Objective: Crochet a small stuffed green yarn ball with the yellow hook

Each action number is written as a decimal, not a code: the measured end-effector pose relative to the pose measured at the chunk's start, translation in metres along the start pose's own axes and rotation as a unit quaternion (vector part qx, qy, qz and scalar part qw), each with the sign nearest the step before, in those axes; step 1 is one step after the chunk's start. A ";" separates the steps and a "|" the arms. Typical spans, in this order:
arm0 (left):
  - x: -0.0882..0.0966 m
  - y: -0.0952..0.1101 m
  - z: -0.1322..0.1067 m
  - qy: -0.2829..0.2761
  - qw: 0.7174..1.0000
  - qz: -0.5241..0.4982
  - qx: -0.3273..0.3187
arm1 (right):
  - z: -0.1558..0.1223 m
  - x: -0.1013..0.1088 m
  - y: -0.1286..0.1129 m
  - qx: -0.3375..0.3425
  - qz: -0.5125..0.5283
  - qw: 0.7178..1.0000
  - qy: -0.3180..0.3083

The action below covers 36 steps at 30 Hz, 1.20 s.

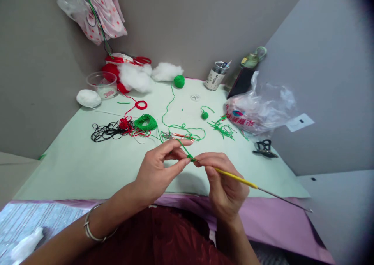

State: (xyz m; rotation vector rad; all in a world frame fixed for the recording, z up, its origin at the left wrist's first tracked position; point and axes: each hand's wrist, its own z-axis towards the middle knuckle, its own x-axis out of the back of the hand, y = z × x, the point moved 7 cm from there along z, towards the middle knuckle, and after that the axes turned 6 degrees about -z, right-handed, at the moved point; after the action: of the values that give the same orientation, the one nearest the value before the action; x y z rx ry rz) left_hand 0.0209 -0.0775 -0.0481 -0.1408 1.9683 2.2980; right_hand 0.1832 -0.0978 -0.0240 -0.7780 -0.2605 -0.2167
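My left hand (159, 169) pinches a small green crochet piece (191, 157) between thumb and fingers, with green yarn (181, 130) running over my index finger to the table. My right hand (223, 183) is closed around a yellow-handled crochet hook (248, 183), whose tip is at the green piece. Both hands hover above the pale green table cover (87, 164), near its front edge.
On the table lie a green yarn ball (179, 81), a green skein (145, 121), red yarn (128, 125), black cord (105, 132), white stuffing (137, 76), a plastic cup (102, 84), a pen jar (216, 75), a plastic bag (257, 111), scissors (264, 148).
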 end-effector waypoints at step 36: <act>-0.013 -0.017 -0.003 -0.016 0.954 -0.261 0.146 | -0.004 -0.005 0.021 -0.122 0.157 0.970 0.139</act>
State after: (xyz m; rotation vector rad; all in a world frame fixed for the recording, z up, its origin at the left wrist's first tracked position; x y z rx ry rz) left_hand 0.0364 -0.0781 -0.0637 -0.5222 1.9330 1.6552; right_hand 0.1849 -0.0852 -0.0421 -1.0086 0.1584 -0.0561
